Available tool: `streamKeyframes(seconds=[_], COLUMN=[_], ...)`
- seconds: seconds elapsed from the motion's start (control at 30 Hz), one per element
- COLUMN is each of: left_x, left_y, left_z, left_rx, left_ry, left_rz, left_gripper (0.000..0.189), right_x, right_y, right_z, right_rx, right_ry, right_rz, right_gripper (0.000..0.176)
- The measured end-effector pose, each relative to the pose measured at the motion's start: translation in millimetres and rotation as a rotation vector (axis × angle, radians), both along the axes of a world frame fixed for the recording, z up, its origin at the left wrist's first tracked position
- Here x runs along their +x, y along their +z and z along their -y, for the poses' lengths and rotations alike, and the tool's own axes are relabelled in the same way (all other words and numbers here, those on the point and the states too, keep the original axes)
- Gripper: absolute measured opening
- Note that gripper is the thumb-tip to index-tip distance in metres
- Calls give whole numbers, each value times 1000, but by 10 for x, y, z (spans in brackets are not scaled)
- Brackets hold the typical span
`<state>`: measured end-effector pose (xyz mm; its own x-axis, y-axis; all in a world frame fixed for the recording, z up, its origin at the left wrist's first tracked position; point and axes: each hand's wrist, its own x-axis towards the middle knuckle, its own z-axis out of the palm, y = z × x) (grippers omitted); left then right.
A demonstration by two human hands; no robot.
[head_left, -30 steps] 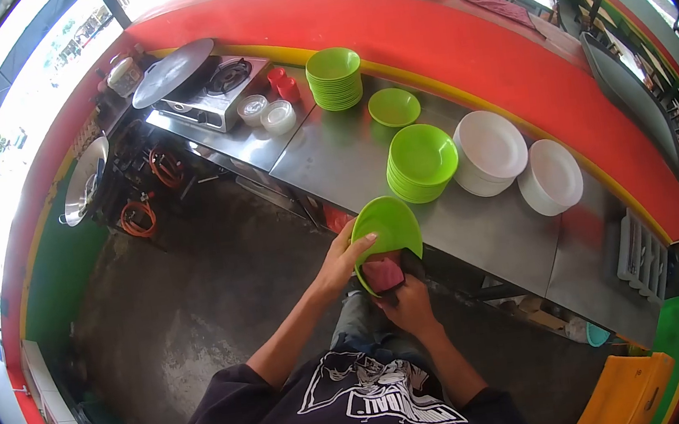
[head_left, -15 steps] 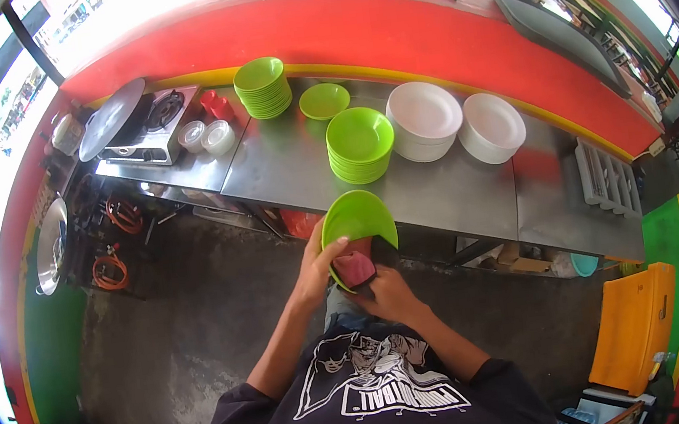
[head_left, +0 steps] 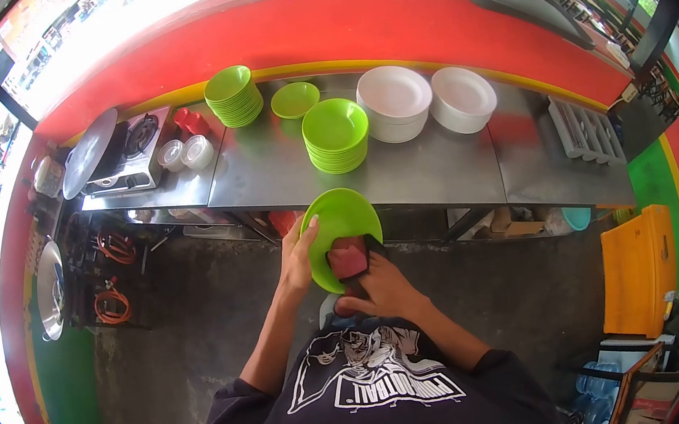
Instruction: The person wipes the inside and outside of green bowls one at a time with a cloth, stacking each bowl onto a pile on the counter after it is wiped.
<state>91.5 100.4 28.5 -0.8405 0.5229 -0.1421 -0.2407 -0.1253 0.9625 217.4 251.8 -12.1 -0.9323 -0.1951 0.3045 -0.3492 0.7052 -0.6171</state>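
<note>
Firstly, at the far left of the frame, we see a metal wok (head_left: pixel 51 290), and above it a large metal disc (head_left: pixel 88 162) beside the stove (head_left: pixel 131 171). Next to these, red cups (head_left: pixel 193 123) and clear tubs (head_left: pixel 184 154) stand on the steel worktop (head_left: pixel 266 166). Then comes a tall stack of green bowls (head_left: pixel 234 102), in the upper part, left of the centre.

In the middle, the left hand (head_left: pixel 299 259) has its grip closed on the rim of the held green bowl (head_left: pixel 330 220). Its thumb lies on the inner side; the other fingers are mostly hidden from us. This bowl is tilted, in front of the near edge of the worktop. Against its inside is a pink cloth (head_left: pixel 348 261) with dark border, and the right hand (head_left: pixel 386 284) has its grip closed on this cloth. Further right, upper part, we find two stacks of white bowls (head_left: pixel 395 102).

In our judgement, the step in hand is wiping the bowl's inside. The next move calls for a steady left grip, while the right one guides the cloth over the remaining inner surface.
</note>
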Motion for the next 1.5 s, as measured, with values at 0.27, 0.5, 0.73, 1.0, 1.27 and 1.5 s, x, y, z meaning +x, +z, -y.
streamKeyframes(seconds=[0.27,0.5,0.73,1.0,1.27,1.5], left_x=[151,143,609,377,423,-12], left_y=[-41,160,-237,-204,-478,-270], left_z=[846,2271,2373,2691,2593,2361], left_rx=[-139,-163,-73,-34,65,-63], left_ry=[7,-5,50,-49,59,-128], left_rz=[-109,89,9,103,222,238], left_gripper=[43,42,51,46,49,50], right_x=[-101,10,387,408,287,133], right_y=[-69,-416,-345,-450,-494,-527], right_z=[1112,2007,2568,2582,2700,1985], right_rx=[-216,-100,-272,-114,-105,-58], right_ry=[8,94,-146,-99,-69,-13], right_rz=[132,-132,52,-77,110,-84], right_gripper=[43,40,40,40,38,45])
